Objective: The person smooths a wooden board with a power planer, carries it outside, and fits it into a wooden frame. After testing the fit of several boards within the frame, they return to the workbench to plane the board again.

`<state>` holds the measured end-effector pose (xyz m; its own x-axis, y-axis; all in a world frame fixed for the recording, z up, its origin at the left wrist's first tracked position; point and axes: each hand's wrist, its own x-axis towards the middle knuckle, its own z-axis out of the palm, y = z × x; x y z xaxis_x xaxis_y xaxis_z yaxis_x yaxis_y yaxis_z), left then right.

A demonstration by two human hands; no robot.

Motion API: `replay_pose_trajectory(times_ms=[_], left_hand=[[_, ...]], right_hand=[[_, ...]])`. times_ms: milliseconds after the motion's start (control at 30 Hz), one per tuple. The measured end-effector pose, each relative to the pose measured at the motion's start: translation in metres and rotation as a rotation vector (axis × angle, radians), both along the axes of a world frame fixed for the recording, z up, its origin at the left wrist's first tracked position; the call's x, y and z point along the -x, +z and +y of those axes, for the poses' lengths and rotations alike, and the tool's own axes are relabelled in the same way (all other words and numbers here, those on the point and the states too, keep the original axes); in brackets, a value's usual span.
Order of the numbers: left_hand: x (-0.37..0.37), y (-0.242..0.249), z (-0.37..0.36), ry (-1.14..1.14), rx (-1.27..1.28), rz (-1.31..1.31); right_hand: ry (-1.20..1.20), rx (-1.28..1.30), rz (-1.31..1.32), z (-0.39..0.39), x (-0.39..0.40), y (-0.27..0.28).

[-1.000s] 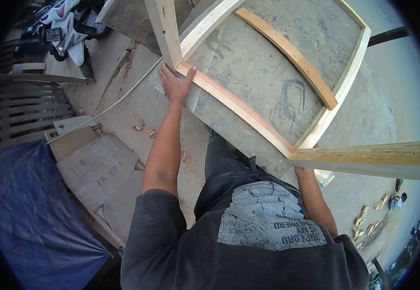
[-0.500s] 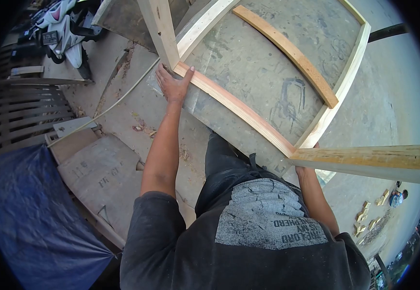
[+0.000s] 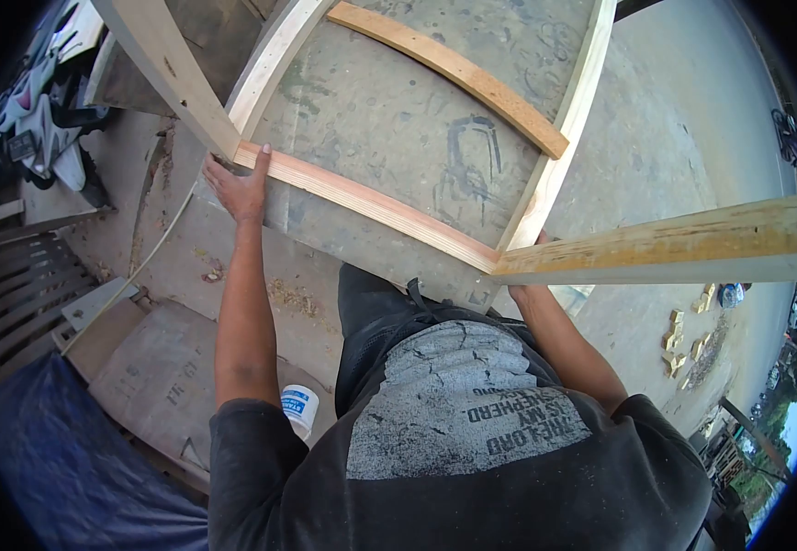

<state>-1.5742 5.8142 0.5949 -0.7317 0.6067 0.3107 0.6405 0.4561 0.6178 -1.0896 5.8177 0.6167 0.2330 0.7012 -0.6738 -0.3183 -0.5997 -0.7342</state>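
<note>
Wooden frame point(image 3: 373, 208) is located at 12 o'clock, over a flat grey board point(image 3: 371, 119) with a dull, scuffed surface and dark smears. Near rail point(image 3: 417, 228): long, square-edged, pinkish, marked with fine lengthwise grain. Left rail point(image 3: 275, 69) and right rail point(image 3: 538, 188): paler, cream-coloured, smooth-faced; each runs away from me from one end of the near rail. Left post point(image 3: 176, 78), at 10 o'clock: flat-sided timber with a dark knot, meeting the left corner. Right post point(image 3: 665, 241), at 3 o'clock: one face streaked yellow-brown, the other pale and plain, meeting the right corner.

My left hand point(image 3: 238, 190), at 10 o'clock, grasps the left corner. Thumb lies over the near rail; the other fingers bend around the outer side, beside the foot of the left post. My right hand point(image 3: 529, 294), at 3 o'clock, clasps the right corner. The right post covers most of it; fingertips point(image 3: 543, 237) show on the far side. I cannot tell how firmly either hand presses.

Slat point(image 3: 454, 78), at 12 o'clock: narrow, orange-brown, gently bowed in my view. Its right end overlaps the right rail.

Surrounding items: white plastic bucket point(image 3: 301, 406) with a blue label, at 7 o'clock; creased blue tarp point(image 3: 86, 459), at 8 o'clock; yellowish wood blocks point(image 3: 674, 332) on the ground, between 3 and 4 o'clock.
</note>
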Motion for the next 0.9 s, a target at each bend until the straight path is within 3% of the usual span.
replay_pose_trajectory(times_ms=[500, 900], left_hand=[[0.005, -0.004, -0.001, -0.004, 0.007, 0.044], [0.004, -0.005, -0.001, 0.011, 0.035, 0.025]], right_hand=[[-0.11, 0.043, 0.168, 0.007, 0.018, 0.033], [-0.134, 0.009, 0.151, -0.001, 0.012, 0.015]])
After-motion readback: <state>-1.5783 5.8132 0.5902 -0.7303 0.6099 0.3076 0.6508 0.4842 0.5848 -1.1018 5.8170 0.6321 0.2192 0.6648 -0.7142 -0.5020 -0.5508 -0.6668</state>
